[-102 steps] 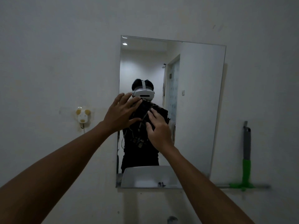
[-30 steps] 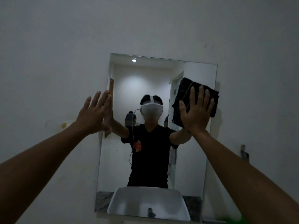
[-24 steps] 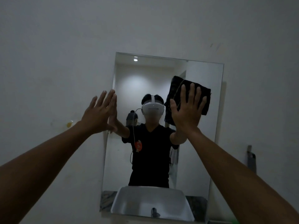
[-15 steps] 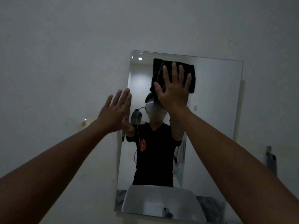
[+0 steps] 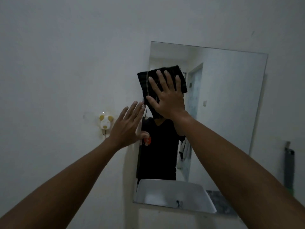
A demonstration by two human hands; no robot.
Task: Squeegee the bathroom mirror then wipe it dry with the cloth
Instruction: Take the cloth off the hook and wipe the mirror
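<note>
No readable text, label, brand or number anywhere. Only a red patch (image 5: 147, 140) on the shirt reflected near the mirror's (image 5: 231, 113) left edge, perhaps a logo, too blurred to read.

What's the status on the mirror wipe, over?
Right hand flat, pressing black cloth on mirror, upper left. Left hand open at mirror's left edge. Squeegee hanging on the right wall. Nothing blocking.

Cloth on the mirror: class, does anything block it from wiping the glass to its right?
Nothing visible. The right hand presses the cloth flat at the mirror left edge; the glass to its right is bare. The left hand sits left, out of that path.
</note>
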